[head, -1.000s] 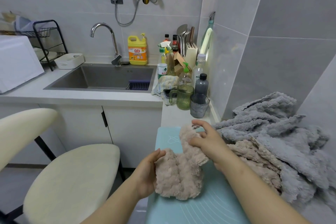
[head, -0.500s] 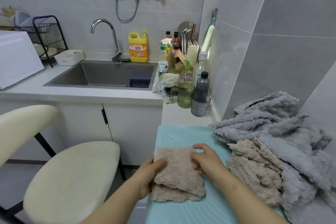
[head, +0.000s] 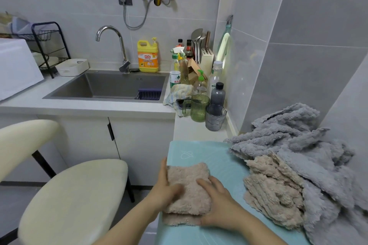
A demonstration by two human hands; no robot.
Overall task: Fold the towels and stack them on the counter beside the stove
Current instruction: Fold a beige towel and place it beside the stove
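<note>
Head view: both hands, left and right, lie open, flat on folded beige towel; soft, light, limp, so best gripped at edges.

pale counter carries teal mat, beige folded towel, towel heap.

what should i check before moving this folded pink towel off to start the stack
1. Both hands on the folded towel: left hand and right hand rest on it: ok.
2. Fold edges aligned: bottom layer sticks out at the near edge: not ok.
3. Towel fully on the teal mat: ok.
4. Unfolded pile apart from it: ok.
5. Stove-side spot free: not in view, cannot tell.
</note>
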